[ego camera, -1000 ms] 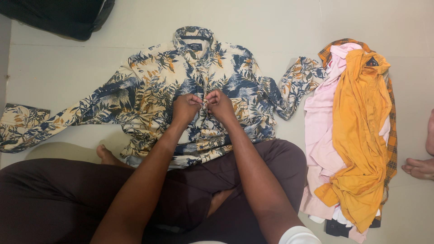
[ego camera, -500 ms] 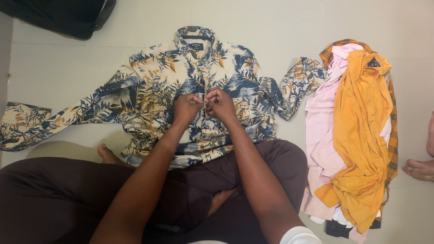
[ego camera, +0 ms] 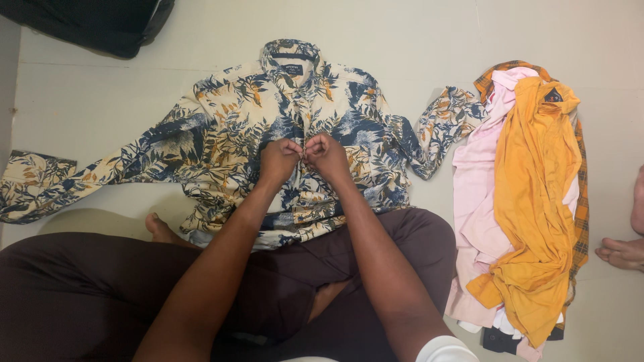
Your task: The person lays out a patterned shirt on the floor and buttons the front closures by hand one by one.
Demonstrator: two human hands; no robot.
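A long-sleeved shirt (ego camera: 221,134) with a blue, cream and orange leaf print lies spread face up on the pale floor, collar away from me, sleeves stretched out to both sides. My left hand (ego camera: 280,159) and my right hand (ego camera: 327,155) meet at the middle of its front placket, both pinching the fabric edges there, fingertips touching. Whatever sits between the fingers is hidden. The shirt's hem rests against my crossed legs in dark brown trousers (ego camera: 288,281).
A pile of clothes (ego camera: 530,201) lies to the right: a yellow-orange garment on top, pink and plaid ones beneath. Another person's foot (ego camera: 624,251) shows at the right edge. A dark bag (ego camera: 87,23) sits at the top left.
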